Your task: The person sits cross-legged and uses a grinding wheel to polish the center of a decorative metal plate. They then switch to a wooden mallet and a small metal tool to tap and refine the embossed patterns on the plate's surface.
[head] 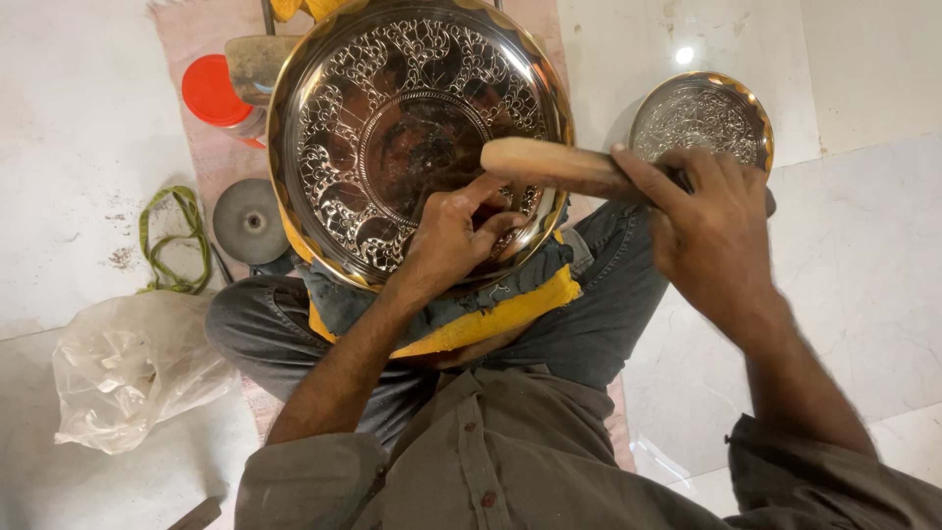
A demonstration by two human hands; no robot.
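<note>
Two engraved metal trays show in the head view. One large round tray (392, 118) rests tilted on the person's lap over a yellow-edged cloth (491, 319); its polished surface is dark and mirror-like, chased with a ring of leaf and scroll shapes around a plain round centre, and its scalloped rim is gold-coloured. One smaller tray (699, 116) of the same kind lies flat on the pale tiled floor (863, 226), well apart to the right, with nothing in it.

Left hand (453, 236) lies on the lower part of the large tray, fingers curled and pressed together around something small that I cannot make out. Right hand (711, 231) has its fingers closed around the wooden handle (554, 165) of a tool, which reaches across the large tray toward the left hand.

Beside the left knee lies a crumpled clear plastic bag (123, 368); its contents cannot be told. Above it sit a green cord (177, 240), a grey round disc (248, 220) and a red-lidded jar (218, 96)
</note>
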